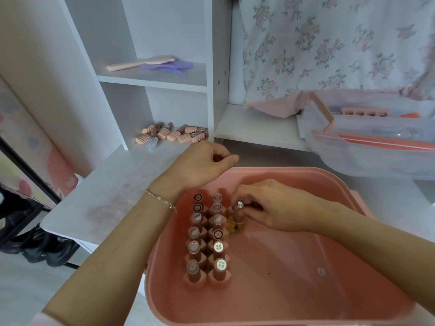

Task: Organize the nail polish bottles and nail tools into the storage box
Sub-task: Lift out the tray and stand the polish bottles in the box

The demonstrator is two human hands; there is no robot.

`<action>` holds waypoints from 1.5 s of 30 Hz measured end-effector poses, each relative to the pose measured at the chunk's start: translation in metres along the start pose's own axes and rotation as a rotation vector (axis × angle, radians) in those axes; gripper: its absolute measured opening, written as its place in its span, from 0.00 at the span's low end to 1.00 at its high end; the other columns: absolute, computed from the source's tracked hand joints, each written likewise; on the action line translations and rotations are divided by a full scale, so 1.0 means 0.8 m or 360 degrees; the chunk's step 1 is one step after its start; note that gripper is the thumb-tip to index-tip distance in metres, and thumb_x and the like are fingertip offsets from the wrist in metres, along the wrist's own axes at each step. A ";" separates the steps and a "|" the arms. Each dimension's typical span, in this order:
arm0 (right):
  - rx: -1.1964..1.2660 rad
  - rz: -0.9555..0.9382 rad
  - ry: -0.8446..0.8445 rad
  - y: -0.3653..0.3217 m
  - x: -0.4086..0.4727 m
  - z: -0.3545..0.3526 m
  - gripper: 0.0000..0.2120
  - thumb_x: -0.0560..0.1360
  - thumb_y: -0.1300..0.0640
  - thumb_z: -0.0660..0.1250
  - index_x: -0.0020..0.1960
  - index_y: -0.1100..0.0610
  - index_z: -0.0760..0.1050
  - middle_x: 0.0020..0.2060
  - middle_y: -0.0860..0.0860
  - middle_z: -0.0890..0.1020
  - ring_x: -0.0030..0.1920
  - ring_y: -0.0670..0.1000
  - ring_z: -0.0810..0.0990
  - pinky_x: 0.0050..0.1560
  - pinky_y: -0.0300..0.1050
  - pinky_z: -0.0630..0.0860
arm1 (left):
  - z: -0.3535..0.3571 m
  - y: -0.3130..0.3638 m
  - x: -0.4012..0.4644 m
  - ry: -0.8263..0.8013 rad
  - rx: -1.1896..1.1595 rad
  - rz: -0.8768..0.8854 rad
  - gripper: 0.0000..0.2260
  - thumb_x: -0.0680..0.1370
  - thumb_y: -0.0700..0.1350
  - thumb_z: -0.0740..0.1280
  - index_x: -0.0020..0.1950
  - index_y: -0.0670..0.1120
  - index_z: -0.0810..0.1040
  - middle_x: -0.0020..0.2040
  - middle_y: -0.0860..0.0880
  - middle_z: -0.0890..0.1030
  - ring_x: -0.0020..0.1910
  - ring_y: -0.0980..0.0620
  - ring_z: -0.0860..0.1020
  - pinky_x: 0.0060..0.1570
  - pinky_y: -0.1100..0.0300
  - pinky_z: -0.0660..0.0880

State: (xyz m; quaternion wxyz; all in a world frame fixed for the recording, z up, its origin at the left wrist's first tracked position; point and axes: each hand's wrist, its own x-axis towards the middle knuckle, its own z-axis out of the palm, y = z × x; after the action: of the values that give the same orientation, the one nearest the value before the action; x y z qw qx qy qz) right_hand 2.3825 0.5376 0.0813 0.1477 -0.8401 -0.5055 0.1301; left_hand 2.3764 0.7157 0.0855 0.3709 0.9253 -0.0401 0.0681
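Note:
A pink storage box (pixel 329 184) sits in front of me on the white table. Inside it, two rows of several upright pink nail polish bottles (pixel 207 236) stand side by side. My right hand (pixel 273 205) pinches the cap of a yellow-bottomed bottle (pixel 236 223) standing at the far end of a third row. My left hand (pixel 202 163) hovers over the box's far left rim with fingers loosely curled, holding nothing I can see. Several more pink bottles (pixel 171 134) lie loose on the low shelf behind.
A clear lidded tray (pixel 376 147) with pink nail tools and a file rests at the right. A pink hairbrush (pixel 141 62) and a purple comb (pixel 169 67) lie on the upper shelf. Floral fabric (pixel 329 43) hangs at the back right. Dark items (pixel 35 245) lie on the floor at the left.

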 end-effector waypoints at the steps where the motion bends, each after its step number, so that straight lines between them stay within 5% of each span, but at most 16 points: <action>1: 0.0000 -0.0001 0.0002 0.000 0.000 0.000 0.04 0.76 0.58 0.61 0.49 0.51 0.73 0.41 0.44 0.82 0.42 0.40 0.75 0.44 0.29 0.66 | 0.000 0.000 0.000 0.0002 0.0001 0.0002 0.12 0.76 0.50 0.64 0.42 0.44 0.82 0.32 0.56 0.76 0.32 0.58 0.71 0.38 0.60 0.68; 7: -0.0095 0.0003 0.0042 0.001 -0.002 -0.001 0.05 0.74 0.54 0.63 0.50 0.48 0.73 0.40 0.43 0.80 0.39 0.42 0.73 0.43 0.41 0.72 | 0.000 0.000 0.000 -0.0003 -0.0002 0.0000 0.12 0.76 0.50 0.64 0.42 0.44 0.82 0.33 0.55 0.77 0.33 0.57 0.72 0.40 0.59 0.70; 13: -0.0217 -0.0027 0.0225 0.000 -0.006 -0.005 0.10 0.74 0.51 0.61 0.55 0.46 0.74 0.35 0.40 0.76 0.33 0.40 0.69 0.36 0.36 0.66 | 0.000 -0.001 0.001 0.0000 -0.0006 -0.0004 0.12 0.76 0.50 0.64 0.42 0.44 0.82 0.32 0.56 0.76 0.33 0.58 0.72 0.40 0.60 0.69; 17: -0.0237 0.0138 0.0398 0.008 -0.005 -0.006 0.11 0.77 0.53 0.57 0.58 0.49 0.73 0.33 0.38 0.71 0.32 0.39 0.67 0.40 0.38 0.69 | 0.000 0.000 0.001 -0.0006 -0.0005 0.0001 0.11 0.76 0.50 0.64 0.42 0.45 0.82 0.35 0.55 0.78 0.35 0.57 0.73 0.42 0.58 0.71; 24: -0.0153 0.0353 0.0064 0.020 0.004 0.009 0.13 0.77 0.58 0.57 0.58 0.51 0.73 0.51 0.48 0.81 0.47 0.50 0.78 0.50 0.49 0.75 | 0.000 0.000 0.000 -0.0006 0.0009 -0.0001 0.12 0.76 0.50 0.64 0.42 0.45 0.82 0.35 0.55 0.78 0.35 0.57 0.73 0.42 0.58 0.71; 29: 0.0029 0.0443 -0.0118 0.026 0.014 0.026 0.08 0.74 0.64 0.58 0.41 0.53 0.71 0.45 0.54 0.81 0.41 0.51 0.75 0.42 0.43 0.70 | -0.001 0.000 -0.001 -0.0003 0.0030 0.0005 0.12 0.76 0.50 0.64 0.42 0.45 0.82 0.34 0.55 0.77 0.35 0.57 0.73 0.42 0.57 0.72; 39: 0.0226 0.0483 -0.0089 0.029 0.018 0.029 0.08 0.73 0.66 0.59 0.46 0.59 0.76 0.45 0.53 0.81 0.45 0.53 0.78 0.48 0.46 0.74 | -0.001 0.001 -0.001 -0.0013 0.0029 0.0005 0.13 0.77 0.51 0.63 0.43 0.44 0.82 0.38 0.49 0.80 0.38 0.54 0.75 0.44 0.55 0.73; 45: 0.0263 0.0453 -0.0095 0.029 0.014 0.022 0.10 0.73 0.66 0.59 0.42 0.54 0.74 0.43 0.51 0.80 0.44 0.52 0.77 0.48 0.47 0.75 | 0.000 0.000 0.000 0.0002 0.0015 -0.0017 0.12 0.76 0.51 0.64 0.43 0.45 0.82 0.38 0.51 0.80 0.38 0.54 0.75 0.46 0.54 0.73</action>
State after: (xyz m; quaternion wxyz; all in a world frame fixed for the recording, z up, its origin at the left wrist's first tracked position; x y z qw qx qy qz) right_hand 2.4000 0.5393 0.0556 0.1812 -0.8840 -0.3731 0.2156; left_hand 2.3761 0.7160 0.0856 0.3669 0.9272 -0.0345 0.0667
